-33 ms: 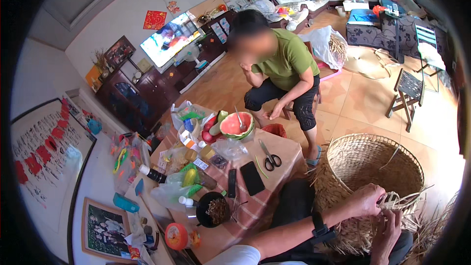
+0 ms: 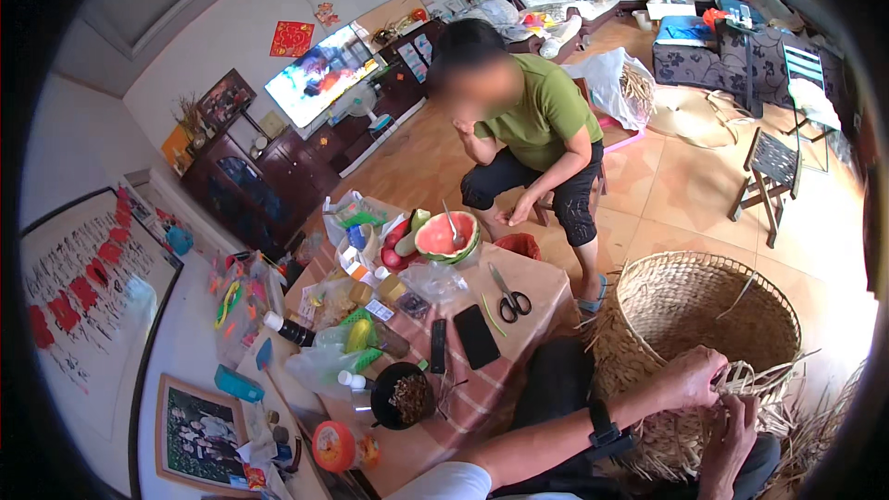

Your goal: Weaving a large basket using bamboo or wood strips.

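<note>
A big round woven straw basket [image 2: 639,315] stands at the lower right, its mouth tilted upward. At its near rim my left hand [image 2: 693,378] is closed, fingers pinched on straw strands [image 2: 741,378] at the edge. My right hand [image 2: 728,440] comes up from below and grips the strands just under the left one, fingers bent and partly hidden. Loose straw ends stick out around the rim and down the basket's near side. My left wrist wears a dark watch [image 2: 604,424].
Left of the basket, a cloth-covered table [image 2: 546,319] holds scissors [image 2: 509,294], a black phone [image 2: 476,335], a hollowed watermelon half [image 2: 447,237], bottles and a dark bowl [image 2: 402,395]. Another person [image 2: 546,102] sits beyond it. A folding stool [image 2: 770,181] stands at the right.
</note>
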`<move>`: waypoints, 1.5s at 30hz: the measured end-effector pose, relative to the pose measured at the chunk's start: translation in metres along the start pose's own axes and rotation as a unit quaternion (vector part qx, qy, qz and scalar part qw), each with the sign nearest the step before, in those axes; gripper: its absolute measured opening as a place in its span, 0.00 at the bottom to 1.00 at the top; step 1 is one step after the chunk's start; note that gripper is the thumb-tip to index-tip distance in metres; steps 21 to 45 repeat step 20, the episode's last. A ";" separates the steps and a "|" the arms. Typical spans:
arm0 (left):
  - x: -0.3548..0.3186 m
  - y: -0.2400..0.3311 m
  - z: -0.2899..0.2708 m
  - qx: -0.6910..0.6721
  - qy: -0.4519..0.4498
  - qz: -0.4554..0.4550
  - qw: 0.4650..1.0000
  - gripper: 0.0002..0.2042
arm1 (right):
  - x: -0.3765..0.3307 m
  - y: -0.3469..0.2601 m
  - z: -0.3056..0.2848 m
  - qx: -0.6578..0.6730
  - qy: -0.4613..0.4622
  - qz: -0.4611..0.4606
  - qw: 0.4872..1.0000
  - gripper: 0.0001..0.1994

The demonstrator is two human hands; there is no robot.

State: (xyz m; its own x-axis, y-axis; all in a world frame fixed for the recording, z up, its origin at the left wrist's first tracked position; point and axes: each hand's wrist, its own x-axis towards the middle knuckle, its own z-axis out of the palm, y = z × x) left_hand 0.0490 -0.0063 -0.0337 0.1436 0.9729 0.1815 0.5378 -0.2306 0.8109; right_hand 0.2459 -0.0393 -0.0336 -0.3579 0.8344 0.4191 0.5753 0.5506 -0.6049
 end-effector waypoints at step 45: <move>0.004 0.010 -0.043 -0.135 -0.208 -0.094 0.964 0.25 | -0.023 -0.011 0.001 -0.082 -0.079 -0.010 0.993 0.33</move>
